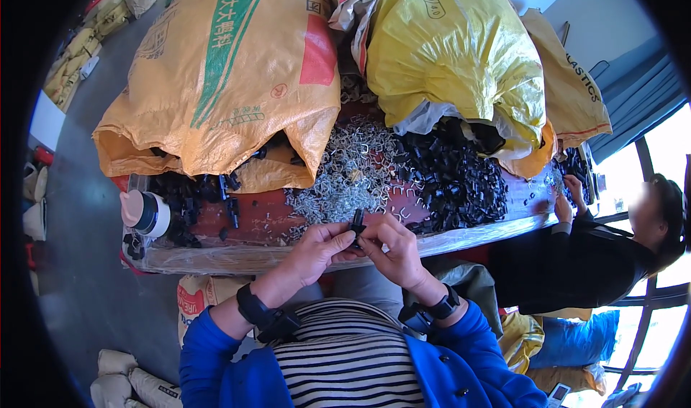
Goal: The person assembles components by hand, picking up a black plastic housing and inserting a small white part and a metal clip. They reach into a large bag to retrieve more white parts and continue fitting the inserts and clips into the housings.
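Note:
Just over the table's near edge, my left hand grips a small black plastic part between thumb and fingers, its end pointing up. My right hand is closed in a pinch at the same part from the other side. Whether a small metal piece is also in the right fingers is hidden. Beyond my hands spreads a heap of shiny U-shaped metal clips. To its right lies a pile of short black plastic pieces, and more black parts lie to the left.
A large orange woven sack and a yellow sack lie open-mouthed across the table. A white jar with a pink lid stands at the left corner. A co-worker handles small parts at the right end.

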`<state>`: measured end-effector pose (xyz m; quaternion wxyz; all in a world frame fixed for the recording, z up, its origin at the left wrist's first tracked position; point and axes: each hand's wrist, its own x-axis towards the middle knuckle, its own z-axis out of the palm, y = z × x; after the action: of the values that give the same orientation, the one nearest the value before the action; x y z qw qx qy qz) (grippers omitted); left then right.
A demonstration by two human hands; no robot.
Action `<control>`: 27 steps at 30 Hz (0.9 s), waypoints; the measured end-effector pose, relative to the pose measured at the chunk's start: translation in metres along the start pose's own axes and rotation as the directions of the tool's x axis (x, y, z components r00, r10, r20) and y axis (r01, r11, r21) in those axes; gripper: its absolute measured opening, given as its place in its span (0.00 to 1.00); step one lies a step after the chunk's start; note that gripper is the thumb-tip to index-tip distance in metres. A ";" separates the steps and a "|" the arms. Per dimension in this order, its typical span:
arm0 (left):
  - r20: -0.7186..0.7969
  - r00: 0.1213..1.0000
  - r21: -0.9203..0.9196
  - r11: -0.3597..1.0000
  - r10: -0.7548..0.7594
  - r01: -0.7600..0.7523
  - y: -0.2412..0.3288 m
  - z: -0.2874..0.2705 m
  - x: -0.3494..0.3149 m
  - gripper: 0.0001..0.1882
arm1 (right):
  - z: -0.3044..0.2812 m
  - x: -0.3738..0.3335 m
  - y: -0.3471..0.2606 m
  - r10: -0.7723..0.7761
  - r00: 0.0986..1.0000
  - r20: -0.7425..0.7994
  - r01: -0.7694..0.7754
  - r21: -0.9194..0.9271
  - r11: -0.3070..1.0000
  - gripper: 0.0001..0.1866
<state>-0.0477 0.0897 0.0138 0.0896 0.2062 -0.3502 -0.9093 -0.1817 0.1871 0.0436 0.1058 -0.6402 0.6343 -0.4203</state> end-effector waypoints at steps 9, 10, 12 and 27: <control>0.039 0.999 0.053 0.998 -0.030 0.028 0.010 -0.012 0.004 0.11 | 0.003 0.017 0.039 0.275 0.921 0.275 -0.383 0.518 0.765 0.12; 0.025 1.000 0.065 0.998 -0.016 0.014 0.011 -0.013 0.004 0.12 | 0.000 0.026 0.045 0.278 0.921 0.272 -0.383 0.512 0.769 0.12; 0.015 1.000 0.080 0.997 0.001 -0.002 0.013 -0.015 0.006 0.12 | -0.001 0.044 0.057 0.280 0.922 0.266 -0.381 0.505 0.775 0.12; -0.138 0.989 -0.170 0.983 0.046 -0.069 0.006 -0.013 0.007 0.10 | 0.018 0.016 0.061 0.359 0.921 0.149 -0.353 0.711 0.608 0.09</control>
<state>-0.0485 0.0751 0.0064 0.1568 0.2477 -0.2685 -0.9176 -0.2165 0.1550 -0.0016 0.4290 -0.4044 0.5299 -0.6096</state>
